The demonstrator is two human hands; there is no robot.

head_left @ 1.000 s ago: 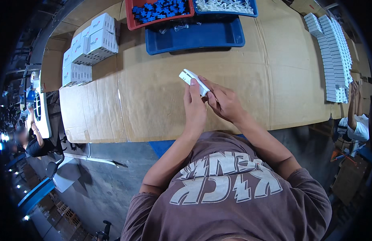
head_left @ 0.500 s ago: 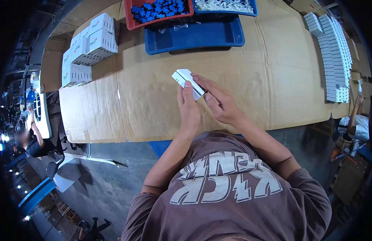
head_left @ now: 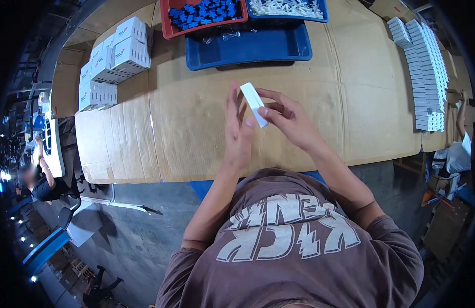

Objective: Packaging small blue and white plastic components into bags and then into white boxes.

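A cardboard-covered table [head_left: 196, 138] fills the middle, with a low blue tray [head_left: 248, 64] near its far side, in front of a red tray [head_left: 204, 30] of blue pieces [head_left: 201, 14] and a second blue tray [head_left: 299, 19] of white pieces [head_left: 286, 7]. A stack of white boxes [head_left: 114, 56] stands at the left, and a tall, long pile of white packs [head_left: 425, 77] lines the right edge; a seated co-worker [head_left: 47, 184] shows beyond the table at far left, and another person's arm [head_left: 461, 120] at far right. The small white box [head_left: 253, 104] is above the table's middle, tilted, its upper end leaning left. The right hand [head_left: 291, 119] pinches it between thumb and fingers, its forearm slanting in from the lower right. The left hand [head_left: 237, 134] is upright and unclenched, fingers extended just beside the box; whether it touches, I cannot tell. The stacked boxes bear small dark print and a red mark, too tiny to read; large pale lettering crosses the wearer's brown shirt [head_left: 294, 277].
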